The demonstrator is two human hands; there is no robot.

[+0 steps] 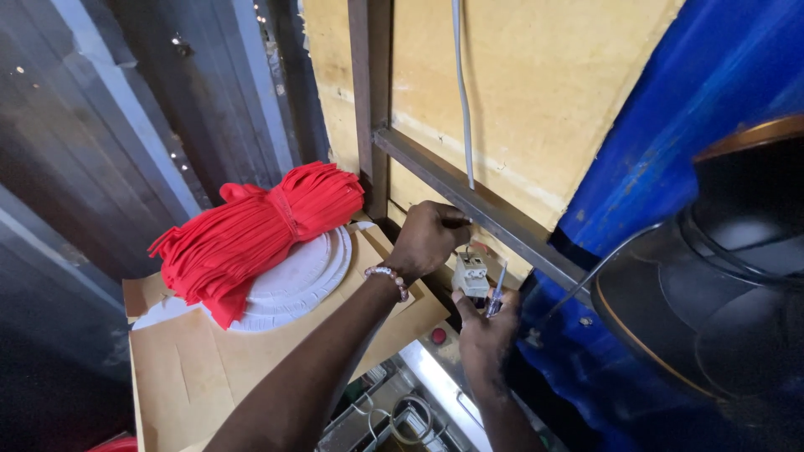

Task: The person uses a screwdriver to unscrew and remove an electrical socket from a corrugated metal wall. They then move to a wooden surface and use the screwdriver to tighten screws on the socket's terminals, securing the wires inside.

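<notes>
Head view, looking down at a plywood wall panel (536, 92) crossed by a grey metal frame bar (469, 197).

Left hand (427, 238), beaded bracelet (388, 276) at the wrist: fingers curled and pinched against the frame bar, just above the white socket adaptor (471, 274); what is pinched too small to tell.

Right hand (483, 331): just below the adaptor, fingers clenched around a small tester screwdriver (497, 293) with a clear handle, shaft pointing up beside the adaptor's right edge. Whether this hand also touches the adaptor, not discernible.

White cable (462, 92): down the panel, ending at the frame bar above the adaptor.

Left of the adaptor: bundle of red straps (251, 234) lying on a stack of white paper plates (301, 280), both on brown cardboard (193, 368).

Right of the adaptor: blue sheeting (695, 100) and a dark round vessel (712, 285).
</notes>
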